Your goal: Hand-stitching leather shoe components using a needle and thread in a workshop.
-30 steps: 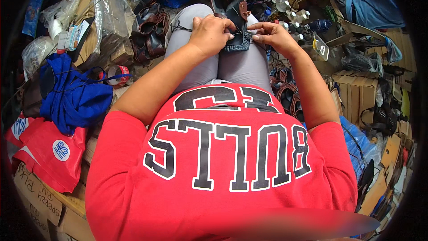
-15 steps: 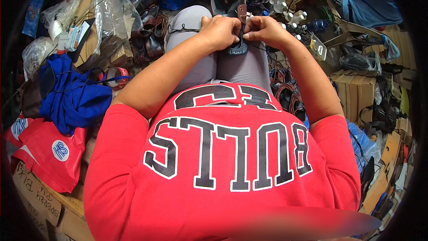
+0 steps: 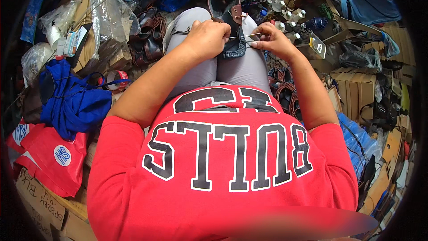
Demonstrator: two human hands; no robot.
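On my lap lies an unfinished leather shoe, black at the toe with a brown collar and a pale lace at its eyelet. My left hand is closed in a fist along the shoe's left side. From its fingers a thin thread runs across the shoe toward the other side. Right of the shoe, my right hand pinches the thread between thumb and forefinger. A second, dark strand shows near the right thumb. Whether a needle is in either hand is too small to tell.
Several dark brown shoes lie left of my knees. Small white-capped bottles stand at the right. A blue cloth bundle and a red bag lie at the left, with stacked cardboard at the right.
My hands have drawn apart from over the shoe, the left going left and the right going right. The thread now stretches between them, and more of the shoe's toe shows.
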